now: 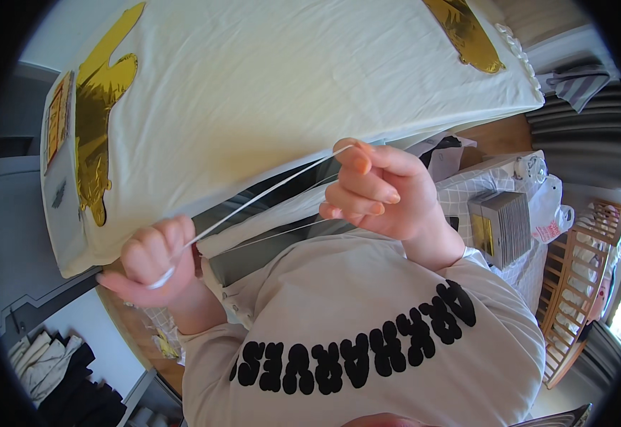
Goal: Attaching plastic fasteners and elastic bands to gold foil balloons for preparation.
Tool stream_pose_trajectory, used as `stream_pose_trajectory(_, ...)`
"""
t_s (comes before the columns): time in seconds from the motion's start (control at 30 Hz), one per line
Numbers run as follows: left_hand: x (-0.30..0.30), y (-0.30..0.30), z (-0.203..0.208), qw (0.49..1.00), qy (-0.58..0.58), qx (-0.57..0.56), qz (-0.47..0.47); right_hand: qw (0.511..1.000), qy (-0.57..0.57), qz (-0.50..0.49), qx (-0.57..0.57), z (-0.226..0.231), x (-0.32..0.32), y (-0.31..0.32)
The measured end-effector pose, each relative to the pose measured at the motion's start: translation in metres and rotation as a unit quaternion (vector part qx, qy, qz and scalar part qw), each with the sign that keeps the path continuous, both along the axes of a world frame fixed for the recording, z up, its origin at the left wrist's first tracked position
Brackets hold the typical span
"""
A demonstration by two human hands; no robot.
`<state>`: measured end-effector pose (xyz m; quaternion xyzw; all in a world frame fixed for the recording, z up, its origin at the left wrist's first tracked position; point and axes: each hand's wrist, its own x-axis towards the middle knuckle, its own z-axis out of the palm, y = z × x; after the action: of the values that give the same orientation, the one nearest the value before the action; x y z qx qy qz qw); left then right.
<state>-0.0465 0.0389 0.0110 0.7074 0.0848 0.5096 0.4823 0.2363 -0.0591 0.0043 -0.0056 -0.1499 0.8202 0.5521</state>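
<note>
A thin white string (261, 195) runs taut on a slant between my two hands, above the near edge of the cloth-covered surface. My left hand (155, 257) is closed in a fist round its lower end, and a white bit shows in the palm. Thumb and forefinger of my right hand (385, 188) pinch the upper end, the other fingers curled. A thinner line passes below, near my shirt; where it leads I cannot make out. Flat gold foil balloons lie on the white cloth (253, 85): one balloon (97, 121) at the left, another balloon (467, 35) at the far right.
A framed panel (58, 121) lies at the cloth's left edge. To my right stand a stack of flat grey packs (502, 224), a white plastic bag (549, 210) and a wooden cot (574, 285). Dark and light clothes (61, 370) lie at the lower left, near a grey door (33, 235).
</note>
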Motion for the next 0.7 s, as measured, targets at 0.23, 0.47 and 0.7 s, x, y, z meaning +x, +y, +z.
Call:
stream_pose_trajectory(0.23, 0.03, -0.005, 0.001, 0.814, 0.34, 0.332, 0.334, 0.993, 0.08, 0.086, 0.025, -0.009, 0.019, 0.002)
stream_pose_trajectory(0.47, 0.046, -0.002, -0.004, 0.85, 0.312, 0.175, 0.386, 0.998, 0.024, 0.021, 0.05, -0.002, 0.009, 0.003)
stream_pose_trajectory(0.7, 0.066, -0.022, 0.026, 0.939, -0.222, -0.264, 0.013, 0.998, 0.022, 0.021, 0.062, -0.007, 0.004, 0.004)
